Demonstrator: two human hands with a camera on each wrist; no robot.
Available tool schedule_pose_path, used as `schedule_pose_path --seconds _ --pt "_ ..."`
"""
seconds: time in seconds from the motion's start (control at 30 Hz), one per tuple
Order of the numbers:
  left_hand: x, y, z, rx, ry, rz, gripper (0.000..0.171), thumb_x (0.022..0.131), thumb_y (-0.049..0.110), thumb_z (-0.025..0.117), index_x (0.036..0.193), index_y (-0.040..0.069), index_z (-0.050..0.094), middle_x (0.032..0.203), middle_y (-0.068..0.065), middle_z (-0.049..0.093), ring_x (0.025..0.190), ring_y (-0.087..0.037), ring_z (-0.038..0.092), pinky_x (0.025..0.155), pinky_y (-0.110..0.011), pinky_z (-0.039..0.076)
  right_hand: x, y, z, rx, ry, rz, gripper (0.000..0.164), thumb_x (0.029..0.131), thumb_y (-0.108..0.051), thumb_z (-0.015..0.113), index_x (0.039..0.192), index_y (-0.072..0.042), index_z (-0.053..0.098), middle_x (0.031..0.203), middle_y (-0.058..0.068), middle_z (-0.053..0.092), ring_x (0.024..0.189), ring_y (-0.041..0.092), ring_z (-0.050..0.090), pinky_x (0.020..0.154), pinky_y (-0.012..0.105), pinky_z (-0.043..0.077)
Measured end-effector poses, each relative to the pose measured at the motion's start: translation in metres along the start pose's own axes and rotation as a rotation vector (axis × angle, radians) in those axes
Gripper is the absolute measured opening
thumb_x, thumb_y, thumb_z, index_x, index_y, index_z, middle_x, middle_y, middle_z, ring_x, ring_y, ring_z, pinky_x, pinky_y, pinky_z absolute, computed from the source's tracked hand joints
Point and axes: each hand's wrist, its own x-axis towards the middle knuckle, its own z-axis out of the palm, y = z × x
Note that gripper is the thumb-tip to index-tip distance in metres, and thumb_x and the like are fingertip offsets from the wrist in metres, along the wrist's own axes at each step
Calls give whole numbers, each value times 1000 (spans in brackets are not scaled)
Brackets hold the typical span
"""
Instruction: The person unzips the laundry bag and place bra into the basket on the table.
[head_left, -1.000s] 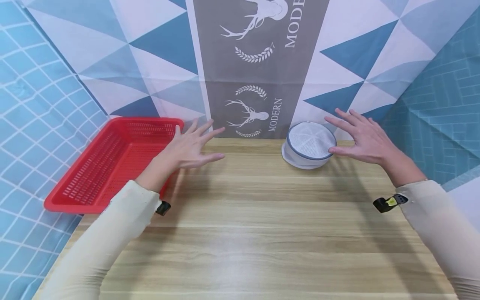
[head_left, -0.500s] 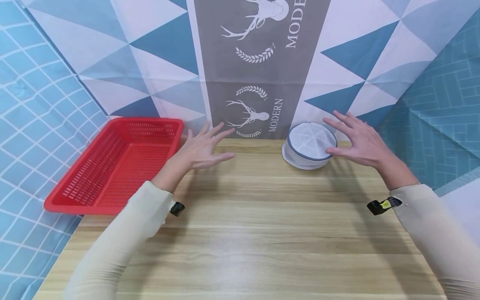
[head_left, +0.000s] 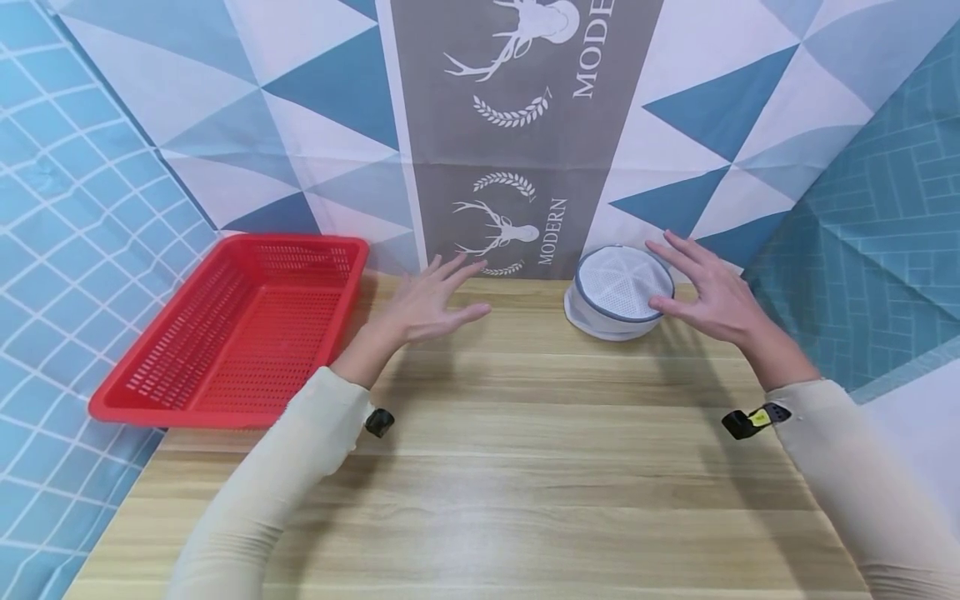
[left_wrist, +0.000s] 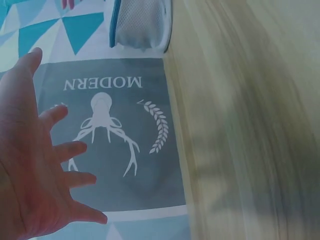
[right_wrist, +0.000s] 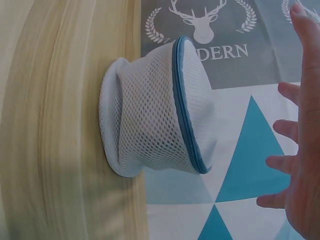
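Note:
A round white mesh laundry bag (head_left: pixel 618 287) with a blue-grey zipped rim stands on the wooden table near the back wall. In the right wrist view the mesh bag (right_wrist: pixel 152 112) shows its holed side wall and a wider folded base. My right hand (head_left: pixel 708 292) hovers just right of the bag, fingers spread, thumb near its rim; the right wrist view shows a gap between them. Over the table between basket and bag, my left hand (head_left: pixel 431 307) is held with fingers spread and nothing in it. In the left wrist view the left hand (left_wrist: pixel 37 165) appears bare.
A red plastic basket (head_left: pixel 352 317) with slotted walls sits at the table's left, beside the left forearm. Patterned cloth walls (head_left: pixel 517 142) close off the back and both sides. The wooden table (head_left: pixel 480 467) spreads out in front of the hands.
My left hand has moved right, away from the red basket. The right hand has shifted slightly left and down beside the mesh bag, which has stayed in place.

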Motion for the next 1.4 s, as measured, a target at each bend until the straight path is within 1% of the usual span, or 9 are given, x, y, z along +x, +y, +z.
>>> schedule_pose_path --seconds 0.17,0.33,0.47,0.57,0.73,0.83,1.03,1.23,1.4 --pt "1 4 4 -21 1 -4 86 104 75 50 179 41 26 193 -6 15 176 -55 12 129 -93 20 -2 0 4 26 11 -4 87 96 -45 75 175 -28 42 189 15 28 172 54 27 128 90 25" --pt "5 10 7 -45 26 7 86 104 75 49 179 42 24 192 -8 17 175 -56 13 129 -94 17 -2 0 7 56 14 21 86 99 -47 72 176 -28 40 189 15 25 173 53 24 128 91 24" --pt "9 15 10 -55 23 5 85 104 76 47 179 45 22 192 -8 18 175 -56 14 128 -95 15 -2 0 11 67 19 45 87 99 -45 72 177 -28 38 190 14 24 174 51 23 128 91 25" --pt "12 17 13 -74 26 6 84 105 77 46 179 46 22 192 -7 18 175 -56 14 128 -96 16 -2 2 15 73 32 50 85 100 -44 70 177 -27 38 190 15 24 174 51 23 128 91 25" --pt "17 21 19 -103 37 22 82 106 77 45 179 48 21 192 -7 18 174 -57 16 128 -94 18 -3 2 20 122 65 54 84 100 -42 70 177 -27 38 189 17 25 175 51 21 130 91 21" --pt "20 24 22 -122 35 30 81 107 76 44 179 47 22 192 -6 18 174 -57 18 131 -91 20 -4 2 23 156 88 57 84 99 -40 71 176 -27 40 189 18 26 175 51 20 130 91 20" --pt "24 29 27 -192 43 39 79 108 74 45 179 46 23 192 -8 18 174 -56 20 135 -86 19 -4 4 30 197 111 74 80 103 -40 69 176 -25 40 188 19 26 174 54 21 131 92 17" --pt "31 34 34 -272 53 77 78 111 66 45 180 37 26 191 -10 22 178 -43 21 141 -75 20 -1 2 36 210 126 102 79 103 -42 68 175 -23 41 189 18 24 175 53 18 131 92 16" --pt "37 39 42 -290 62 61 77 111 65 45 180 35 27 190 -15 23 177 -44 24 137 -80 23 1 6 39 242 152 103 77 105 -44 65 175 -22 41 188 20 26 175 55 16 132 91 12"
